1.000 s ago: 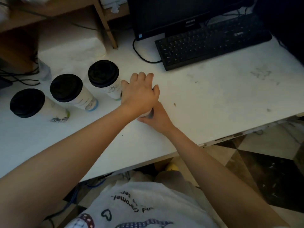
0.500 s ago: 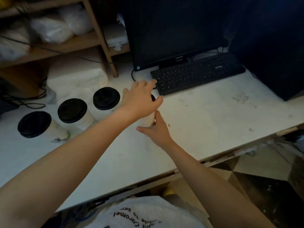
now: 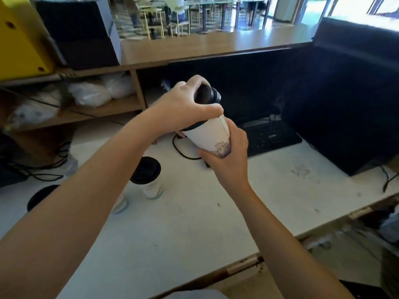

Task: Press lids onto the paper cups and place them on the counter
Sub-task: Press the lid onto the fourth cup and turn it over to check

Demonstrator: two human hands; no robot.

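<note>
Fingers [image 3: 212, 108] clamp lid [image 3: 207, 94]; lidded cups [image 3: 149, 178] crowd below.

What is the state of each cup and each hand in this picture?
held paper cup: lifted off the table, tilted, black lid on its top.
left hand: closed over the lid.
right hand: closed around the cup's base.
lidded cup: upright on the white table, lid on.
keyboard: flat on the table, untouched.
</note>
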